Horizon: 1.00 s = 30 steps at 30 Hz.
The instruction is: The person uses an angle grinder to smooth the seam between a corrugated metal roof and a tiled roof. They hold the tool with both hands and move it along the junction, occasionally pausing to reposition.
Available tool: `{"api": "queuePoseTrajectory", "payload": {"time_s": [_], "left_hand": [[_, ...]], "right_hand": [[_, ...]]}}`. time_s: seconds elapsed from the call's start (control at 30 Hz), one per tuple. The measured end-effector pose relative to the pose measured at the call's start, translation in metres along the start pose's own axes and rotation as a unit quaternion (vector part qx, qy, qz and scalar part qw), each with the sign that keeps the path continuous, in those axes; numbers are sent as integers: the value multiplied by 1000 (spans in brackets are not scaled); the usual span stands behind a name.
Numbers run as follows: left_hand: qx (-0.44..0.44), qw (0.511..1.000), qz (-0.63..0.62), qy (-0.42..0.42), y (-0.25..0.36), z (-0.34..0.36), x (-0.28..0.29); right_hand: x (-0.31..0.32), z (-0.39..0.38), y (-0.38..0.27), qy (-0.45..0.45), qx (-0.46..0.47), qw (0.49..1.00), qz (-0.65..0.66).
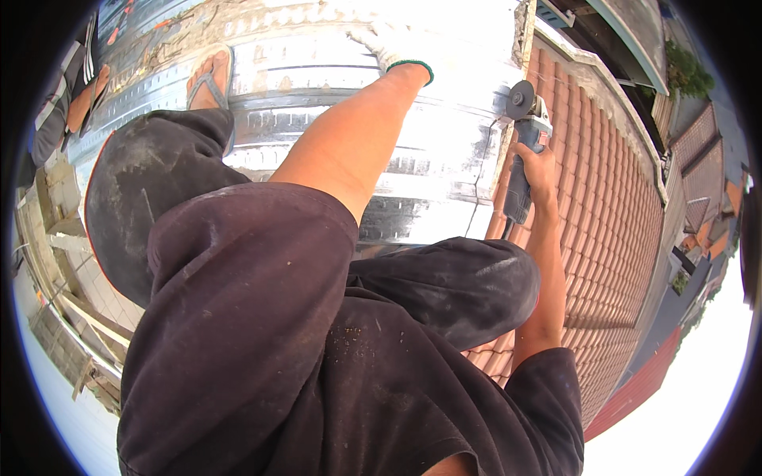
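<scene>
My right hand (536, 163) is closed round the body of a grey and black angle grinder (520, 186), held upright at the edge of a shiny metal sheet (432, 170). Its round cutting disc (520, 99) is at the far end, close to the sheet's right edge; whether it spins or touches the metal I cannot tell. My left hand (387, 46), in a white work glove with a green cuff, reaches far forward and lies on the sheet with its fingers stretched out. Glare washes out part of that glove.
A red-brown tiled roof (591, 206) slopes away along the right, with other roofs beyond and below. My sandalled foot (208, 83) stands on the metal at the left. Another person's foot (86, 101) is farther left, near wooden framing (95, 317). The grinder's cord (507, 228) hangs from its handle.
</scene>
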<state>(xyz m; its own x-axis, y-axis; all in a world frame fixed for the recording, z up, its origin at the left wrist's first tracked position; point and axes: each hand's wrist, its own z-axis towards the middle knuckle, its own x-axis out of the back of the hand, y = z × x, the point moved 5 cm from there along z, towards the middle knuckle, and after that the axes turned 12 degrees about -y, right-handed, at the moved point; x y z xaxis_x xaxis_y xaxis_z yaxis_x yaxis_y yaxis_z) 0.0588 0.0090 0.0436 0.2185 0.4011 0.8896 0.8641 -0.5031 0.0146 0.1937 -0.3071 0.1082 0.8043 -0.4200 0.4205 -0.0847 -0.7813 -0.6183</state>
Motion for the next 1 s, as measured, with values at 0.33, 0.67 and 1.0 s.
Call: {"api": "queuePoseTrajectory", "payload": {"time_s": [0.33, 0.67, 1.0], "left_hand": [[35, 999, 26, 31, 0, 9, -11], [6, 999, -9, 38, 3, 3, -4], [-112, 918, -272, 268, -14, 39, -44]], "right_hand": [[4, 10, -12, 0, -7, 1000, -20], [8, 14, -17, 3, -7, 1000, -10], [4, 32, -22, 0, 17, 1000, 13]]}}
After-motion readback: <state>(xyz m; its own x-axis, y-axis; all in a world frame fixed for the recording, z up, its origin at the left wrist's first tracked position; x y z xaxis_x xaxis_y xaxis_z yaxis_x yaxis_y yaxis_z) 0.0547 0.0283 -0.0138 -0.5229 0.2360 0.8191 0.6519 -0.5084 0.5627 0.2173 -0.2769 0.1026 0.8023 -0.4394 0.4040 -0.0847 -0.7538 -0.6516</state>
